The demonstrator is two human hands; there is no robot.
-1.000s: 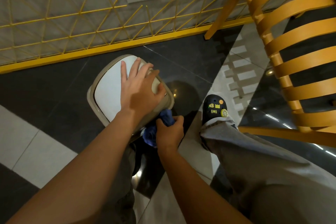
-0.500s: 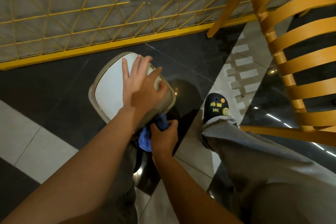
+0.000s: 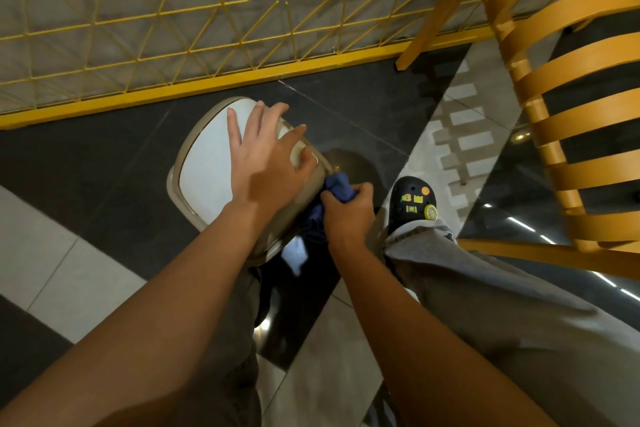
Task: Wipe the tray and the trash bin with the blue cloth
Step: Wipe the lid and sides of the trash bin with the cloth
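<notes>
Left hand (image 3: 266, 163): I see fingers spread flat on trash bin (image 3: 204, 163) lid
Right hand (image 3: 348, 215): clenched round blue cloth (image 3: 337, 185), against bin

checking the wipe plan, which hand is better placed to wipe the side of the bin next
Right. The right hand grips the blue cloth against the side of the trash bin; the left hand lies spread on its lid, likely steadying it.

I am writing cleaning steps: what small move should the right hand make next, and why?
Probably slide the blue cloth along the side of the trash bin: the right hand holds it bunched there under the rim, and the left hand steadies the lid.
</notes>
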